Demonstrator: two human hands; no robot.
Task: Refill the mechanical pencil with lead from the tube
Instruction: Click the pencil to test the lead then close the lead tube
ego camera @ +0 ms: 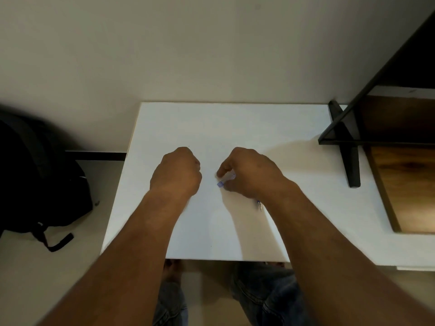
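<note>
My right hand [249, 171] rests on the white table [211, 128] with its thumb and fingers closed on a small clear lead tube with a blue cap [222, 183]. A mechanical pencil lies under that hand; only its metal tip [259, 205] shows by the wrist. My left hand [177, 171] is curled into a fist on the table to the left of the tube, about a hand's width away. Nothing shows inside the fist, and I cannot tell whether it hides anything.
A black metal shelf frame [348, 147] with a wooden board [404, 184] stands at the table's right side. A black backpack [40, 175] lies on the floor at the left. A plain wall runs behind the table. My knees show under the front edge.
</note>
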